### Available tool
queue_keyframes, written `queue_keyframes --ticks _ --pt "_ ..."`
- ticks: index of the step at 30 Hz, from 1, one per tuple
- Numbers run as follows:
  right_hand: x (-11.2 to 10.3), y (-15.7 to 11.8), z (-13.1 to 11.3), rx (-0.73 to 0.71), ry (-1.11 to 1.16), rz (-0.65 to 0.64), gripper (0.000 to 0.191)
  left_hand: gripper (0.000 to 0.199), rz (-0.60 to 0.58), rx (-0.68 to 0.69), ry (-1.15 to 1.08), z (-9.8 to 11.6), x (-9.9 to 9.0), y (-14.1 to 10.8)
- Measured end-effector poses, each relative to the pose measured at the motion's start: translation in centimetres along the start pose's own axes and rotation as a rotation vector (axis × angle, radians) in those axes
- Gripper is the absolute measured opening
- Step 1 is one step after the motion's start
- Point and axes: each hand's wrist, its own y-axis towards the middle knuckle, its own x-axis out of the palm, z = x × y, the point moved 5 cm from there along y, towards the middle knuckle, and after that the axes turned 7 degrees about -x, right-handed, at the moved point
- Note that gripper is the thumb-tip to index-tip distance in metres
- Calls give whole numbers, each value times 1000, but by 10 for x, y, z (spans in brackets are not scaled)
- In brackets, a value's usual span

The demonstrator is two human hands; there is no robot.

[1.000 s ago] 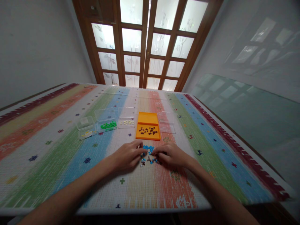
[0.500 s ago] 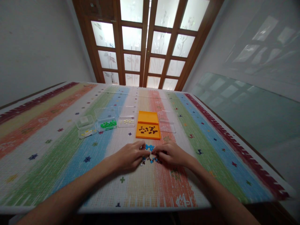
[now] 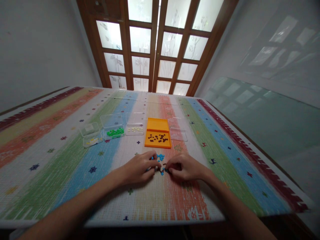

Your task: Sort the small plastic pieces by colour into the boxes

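Small blue pieces [image 3: 160,157] lie on the striped cloth between my two hands, with a few dark brown pieces [image 3: 164,164] among them. My left hand [image 3: 143,166] is at the left side of this pile, its fingers curled and closed over small pieces that I cannot make out. On the pile's right edge, my right hand [image 3: 183,166] has thumb and forefinger pinched low at the cloth; whatever is between the tips is too small to name. Just beyond the pile sits an open orange case [image 3: 150,143] holding several dark brown pieces.
Open clear boxes stand left of the orange case: one with white pieces [image 3: 135,129], one with green pieces [image 3: 115,132], one with yellow pieces [image 3: 93,141]. A clear box [image 3: 178,135] is at its right. Glazed doors [image 3: 153,50] rise behind the table.
My fingers have parted slightly at the middle of the pile, where they were nearly touching. My right hand's fingertips have moved a little toward me and curled more.
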Motion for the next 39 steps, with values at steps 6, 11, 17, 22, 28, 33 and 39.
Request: queue_keyframes --ticks 6,11,17,22,28,33,39 --pt "2 2 -4 11 -71 -5 16 18 49 14 53 4 6 1" --pt "2 3 -6 16 -94 -23 15 10 56 48 60 10 14 2" --pt "0 4 -2 50 -28 -27 12 9 88 43 47 10 16 3" --pt "-7 11 9 117 15 62 11 6 90 23 -10 11 16 3" --pt "-10 13 11 110 30 35 12 8 84 20 -8 10 17 3" --pt "-5 6 12 130 71 -102 13 12 68 37 -6 9 21 2" --pt "-6 4 10 115 137 -115 16 13 88 64 21 10 20 3"
